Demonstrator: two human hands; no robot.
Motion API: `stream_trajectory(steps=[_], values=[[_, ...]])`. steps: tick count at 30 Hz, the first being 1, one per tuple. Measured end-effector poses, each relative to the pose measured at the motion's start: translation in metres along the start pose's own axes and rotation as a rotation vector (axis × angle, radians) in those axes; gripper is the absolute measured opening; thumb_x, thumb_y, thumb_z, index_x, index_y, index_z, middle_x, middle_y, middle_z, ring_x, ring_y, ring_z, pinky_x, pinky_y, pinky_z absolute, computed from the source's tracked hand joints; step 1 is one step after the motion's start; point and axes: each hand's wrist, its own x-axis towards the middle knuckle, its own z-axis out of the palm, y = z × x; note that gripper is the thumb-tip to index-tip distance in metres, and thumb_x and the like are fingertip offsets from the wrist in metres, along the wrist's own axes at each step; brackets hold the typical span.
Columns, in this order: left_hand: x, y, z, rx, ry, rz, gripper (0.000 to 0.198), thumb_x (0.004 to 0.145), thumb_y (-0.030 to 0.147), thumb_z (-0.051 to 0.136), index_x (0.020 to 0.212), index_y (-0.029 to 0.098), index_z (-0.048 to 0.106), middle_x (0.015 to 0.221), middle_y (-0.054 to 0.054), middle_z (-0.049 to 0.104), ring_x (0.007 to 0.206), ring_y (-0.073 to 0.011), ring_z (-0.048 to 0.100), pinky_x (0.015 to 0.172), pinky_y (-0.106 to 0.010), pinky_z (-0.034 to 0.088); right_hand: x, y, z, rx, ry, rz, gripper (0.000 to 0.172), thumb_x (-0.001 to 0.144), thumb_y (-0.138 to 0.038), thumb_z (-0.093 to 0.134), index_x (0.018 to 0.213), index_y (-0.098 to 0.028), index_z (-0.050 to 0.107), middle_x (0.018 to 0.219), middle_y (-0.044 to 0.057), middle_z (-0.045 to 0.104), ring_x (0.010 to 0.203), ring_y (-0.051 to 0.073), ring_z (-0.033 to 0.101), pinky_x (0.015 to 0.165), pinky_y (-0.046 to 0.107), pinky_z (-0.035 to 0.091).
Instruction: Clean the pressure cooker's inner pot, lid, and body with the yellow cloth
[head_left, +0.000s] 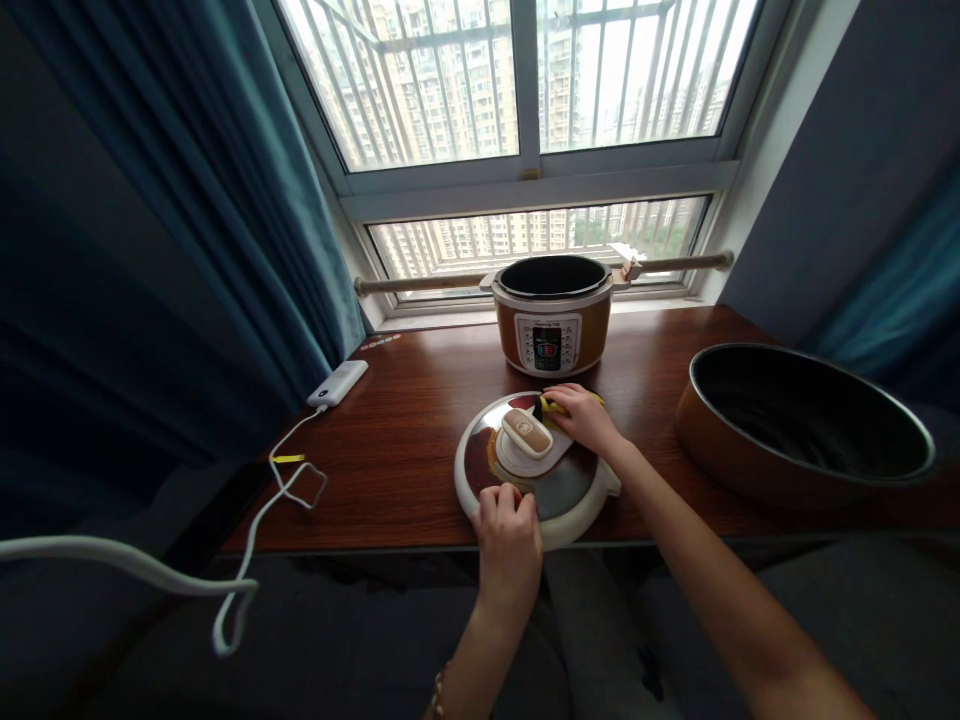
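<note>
A round lid (pixel 480 455) with a white rim and a beige and brown top handle lies on the table near its front edge. My left hand (pixel 510 525) is at the lid's near side, fingers curled down onto it; a bit of red shows by the fingertips, and what they hold is hidden. On the far right part of the lid, my right hand (pixel 581 415) is closed around a yellow-and-black tool (pixel 551 405), mostly covered by the fingers. Behind the lid stands a gold and white electric cooker (pixel 510 335), uncovered, its dark inside showing.
A big brown pot (pixel 720 440) with a black inside stands at the right. A white power bank (pixel 339 382) with a white cable (pixel 259 520) lies at the left. Beyond the wooden table (pixel 405 430) are a window and blue curtains (pixel 247 200).
</note>
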Motion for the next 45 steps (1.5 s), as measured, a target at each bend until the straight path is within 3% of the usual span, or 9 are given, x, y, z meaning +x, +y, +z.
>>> stream_trajectory(steps=[3,6,12,14,23,32,36,41,45], values=[[0.000,0.000,-0.001,0.011,-0.016,0.004,0.017,0.084,0.016,0.048,0.078,0.020,0.064,0.087,-0.005,0.056,0.092,-0.0219,0.044,0.078,-0.036,0.034,0.012,0.007,-0.005,-0.039,0.095,0.231,0.020,0.083,-0.031,0.051,0.094,-0.020,0.064,0.090,0.008,0.068,0.085,0.022,0.060,0.072,0.029,0.042],[0.000,0.000,-0.001,0.007,-0.012,0.007,0.017,0.083,0.015,0.048,0.079,0.020,0.064,0.087,-0.005,0.056,0.092,-0.0217,0.044,0.078,-0.035,0.034,0.018,0.002,-0.012,-0.037,0.165,0.292,0.028,0.087,-0.035,0.042,0.095,-0.017,0.063,0.082,0.009,0.067,0.076,0.022,0.061,0.065,0.028,0.041],[-0.001,0.001,-0.001,0.027,-0.006,0.026,0.015,0.080,0.012,0.051,0.080,0.019,0.064,0.089,-0.006,0.056,0.092,-0.0224,0.044,0.077,-0.035,0.033,0.016,-0.058,0.003,0.110,-0.030,-0.226,0.021,0.081,-0.031,0.056,0.098,-0.022,0.063,0.096,0.003,0.066,0.091,0.018,0.059,0.080,0.026,0.041],[0.000,0.001,-0.001,0.035,-0.004,0.025,0.014,0.080,0.012,0.052,0.080,0.019,0.064,0.090,-0.006,0.057,0.092,-0.0225,0.044,0.077,-0.035,0.033,0.013,-0.072,0.013,0.037,-0.101,-0.273,0.019,0.074,-0.025,0.062,0.093,-0.021,0.065,0.099,0.004,0.065,0.093,0.019,0.058,0.083,0.028,0.041],[0.002,0.000,0.004,0.059,0.009,0.038,0.017,0.081,0.010,0.049,0.081,0.019,0.064,0.087,-0.006,0.057,0.089,-0.0220,0.045,0.075,-0.036,0.033,-0.037,-0.068,0.013,-0.113,-0.092,-0.502,0.029,0.069,-0.009,0.057,0.093,-0.025,0.065,0.117,-0.001,0.060,0.123,0.029,0.035,0.100,0.047,0.028],[0.002,0.002,-0.001,0.044,0.000,0.061,0.015,0.079,0.010,0.050,0.075,0.018,0.063,0.085,-0.005,0.056,0.089,-0.0213,0.045,0.075,-0.036,0.033,-0.072,-0.030,0.003,0.153,0.026,-0.335,0.034,0.071,-0.006,0.050,0.094,-0.026,0.065,0.118,0.000,0.058,0.110,0.021,0.048,0.094,0.039,0.039],[0.003,0.001,-0.001,0.048,0.000,0.079,0.017,0.079,0.010,0.049,0.075,0.018,0.063,0.084,-0.005,0.056,0.088,-0.0212,0.044,0.075,-0.037,0.033,-0.076,-0.007,-0.001,0.168,0.127,-0.113,0.031,0.065,-0.007,0.049,0.084,-0.024,0.065,0.111,0.003,0.061,0.104,0.021,0.052,0.091,0.038,0.041],[0.003,0.001,0.000,0.049,-0.017,0.071,0.017,0.080,0.011,0.049,0.074,0.018,0.063,0.085,-0.005,0.057,0.088,-0.0214,0.044,0.076,-0.037,0.032,-0.057,0.033,-0.015,0.077,0.288,0.293,0.029,0.063,-0.010,0.047,0.085,-0.018,0.065,0.093,0.007,0.065,0.087,0.022,0.058,0.082,0.036,0.044],[0.005,0.001,0.000,0.040,-0.015,0.070,0.018,0.081,0.011,0.048,0.074,0.018,0.063,0.086,-0.005,0.057,0.088,-0.0212,0.044,0.076,-0.036,0.033,-0.027,0.040,-0.019,0.109,0.291,0.260,0.032,0.072,-0.020,0.049,0.101,-0.018,0.061,0.102,0.007,0.064,0.092,0.020,0.057,0.083,0.031,0.042]])
